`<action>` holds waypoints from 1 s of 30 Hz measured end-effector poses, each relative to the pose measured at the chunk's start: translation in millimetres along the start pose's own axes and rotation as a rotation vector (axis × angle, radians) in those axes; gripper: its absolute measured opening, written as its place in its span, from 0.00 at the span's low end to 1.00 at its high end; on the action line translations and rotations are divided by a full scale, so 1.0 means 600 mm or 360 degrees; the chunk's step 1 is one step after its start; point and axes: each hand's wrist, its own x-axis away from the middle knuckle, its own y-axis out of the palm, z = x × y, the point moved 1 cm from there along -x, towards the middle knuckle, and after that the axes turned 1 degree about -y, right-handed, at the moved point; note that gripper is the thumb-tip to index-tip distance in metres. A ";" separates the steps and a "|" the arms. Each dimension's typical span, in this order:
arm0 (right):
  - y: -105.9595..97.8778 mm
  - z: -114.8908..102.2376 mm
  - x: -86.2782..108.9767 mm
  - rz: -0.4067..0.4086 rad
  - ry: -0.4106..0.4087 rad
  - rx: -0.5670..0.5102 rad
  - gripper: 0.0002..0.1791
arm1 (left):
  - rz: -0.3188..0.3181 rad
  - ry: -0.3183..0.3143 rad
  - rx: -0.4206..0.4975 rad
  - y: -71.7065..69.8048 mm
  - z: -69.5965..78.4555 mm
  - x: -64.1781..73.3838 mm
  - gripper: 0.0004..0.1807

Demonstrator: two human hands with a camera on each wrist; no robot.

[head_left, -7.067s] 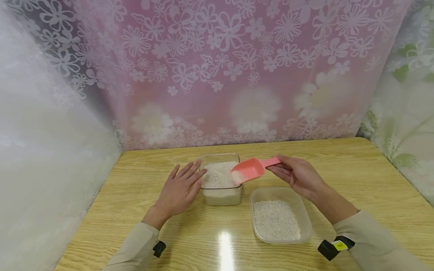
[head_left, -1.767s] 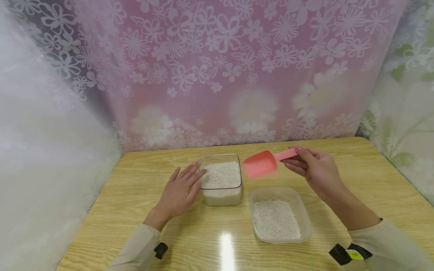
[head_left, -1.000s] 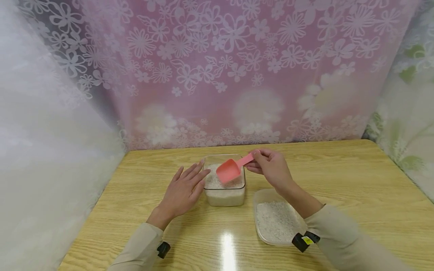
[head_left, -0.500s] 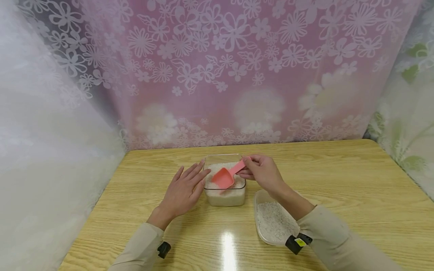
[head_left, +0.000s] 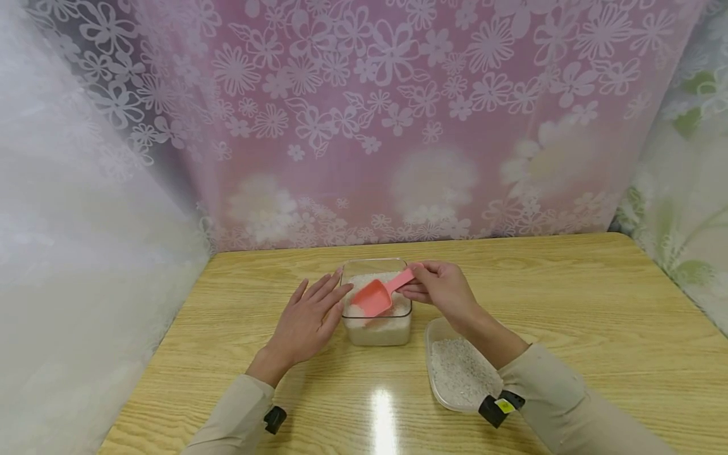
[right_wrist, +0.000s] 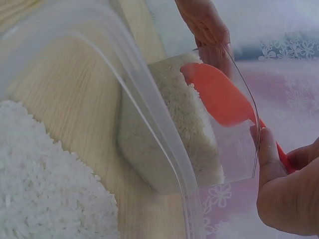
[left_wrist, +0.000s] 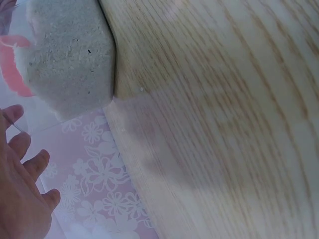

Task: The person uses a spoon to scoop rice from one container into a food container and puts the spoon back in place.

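A clear glass container (head_left: 378, 335) stands toward the back of the table, more than half full of white rice (left_wrist: 75, 55). My left hand (head_left: 307, 325) lies along its left side, fingers straight and spread, fingertips at the rim. My right hand (head_left: 446, 294) pinches the handle of a pink scoop (head_left: 373, 299) between thumb and fingers. The scoop's front edge is sunk in the rice, tilted down to the left, with some grains in its mouth. In the right wrist view the scoop (right_wrist: 217, 94) shows through the glass, its tip buried.
A translucent plastic tub (head_left: 430, 363) with a shallower layer of rice (head_left: 462, 373) sits nearer and to the right, partly under my right forearm. The wood-grain table (head_left: 227, 303) meets a pink flowered curtain (head_left: 364, 158) behind; pale curtains hang at both sides.
The scoop, held empty right of the glass container 1.8 seconds ago, has moved left and down into its rice. It tips slightly further and picks up grains. My left hand stays put.
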 end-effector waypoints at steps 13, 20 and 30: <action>-0.015 0.003 0.006 -0.0017 0.0105 -0.0356 0.24 | 0.0001 0.0007 0.0024 0.001 0.001 -0.001 0.24; -0.032 0.008 0.006 -0.0039 0.0150 -0.0509 0.24 | 0.0007 0.0013 0.0016 0.001 0.001 -0.001 0.25; -0.068 -0.010 0.022 -0.0038 0.0171 -0.0704 0.15 | 0.0001 -0.0010 0.0024 -0.001 0.002 -0.001 0.23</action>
